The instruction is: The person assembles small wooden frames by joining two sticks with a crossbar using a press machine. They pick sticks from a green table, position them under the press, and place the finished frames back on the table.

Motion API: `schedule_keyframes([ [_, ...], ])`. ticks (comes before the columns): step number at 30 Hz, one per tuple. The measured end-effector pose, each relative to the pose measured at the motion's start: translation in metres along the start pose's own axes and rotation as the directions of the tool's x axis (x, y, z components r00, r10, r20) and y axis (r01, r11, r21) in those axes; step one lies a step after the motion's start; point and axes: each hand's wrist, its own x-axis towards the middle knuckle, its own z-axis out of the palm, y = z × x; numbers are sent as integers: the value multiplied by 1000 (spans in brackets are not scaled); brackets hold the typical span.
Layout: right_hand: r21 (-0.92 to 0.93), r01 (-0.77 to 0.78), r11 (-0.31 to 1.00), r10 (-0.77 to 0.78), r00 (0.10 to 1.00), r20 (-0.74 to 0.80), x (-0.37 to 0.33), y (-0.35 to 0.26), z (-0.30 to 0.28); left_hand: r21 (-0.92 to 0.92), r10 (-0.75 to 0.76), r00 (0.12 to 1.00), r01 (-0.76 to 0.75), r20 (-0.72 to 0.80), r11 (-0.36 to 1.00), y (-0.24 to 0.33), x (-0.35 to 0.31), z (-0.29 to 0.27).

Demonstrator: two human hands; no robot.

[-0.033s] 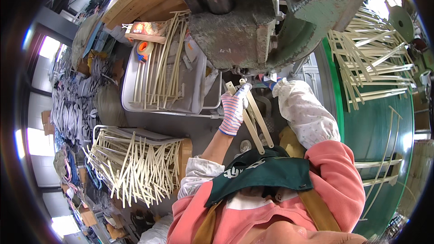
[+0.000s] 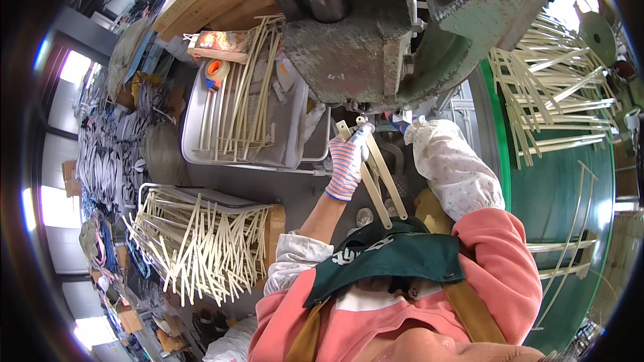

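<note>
Left hand (image 2: 351,154), striped glove, closed around two flat cream strips (image 2: 375,194); upper ends at its fingers, lower ends angling down toward the dark green apron (image 2: 389,259). Right hand (image 2: 402,121), blue-and-pink glove, just right of the left hand, mostly hidden under the machine; can't tell if it grips anything. White patterned sleeve cover (image 2: 456,169) on that arm. Worn green-grey machine (image 2: 342,60) directly above both hands in view. Left of left hand: pale tray (image 2: 190,137) with long cream strips and an orange tape roll (image 2: 215,69). Lower left of left hand: big loose pile of cream strips (image 2: 211,248). Well right of right hand: green surface (image 2: 570,191), heap of cream frames (image 2: 547,97) on its far part. Farthest left of the hands: grey bundles (image 2: 107,154).
</note>
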Motion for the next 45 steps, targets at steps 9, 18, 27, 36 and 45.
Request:
schedule_keyframes([
  [9,-290,101,952,-59,987,152,-44,-40,41,25,11,1000,-11,-10,1000,-2,15,5],
  [18,-341,194,920,-100,957,273,-71,-70,67,20,-75,997,75,10,997,-21,25,-2],
  [27,-115,401,909,-266,769,581,-141,-134,134,-200,9,997,6,74,980,-50,-34,-54],
  [36,-670,374,641,-103,907,408,-138,-147,172,-81,219,970,-211,109,974,-55,-44,-89],
  [45,-444,216,870,-147,971,187,-155,-146,201,155,195,944,-242,267,958,4,-17,-103],
])
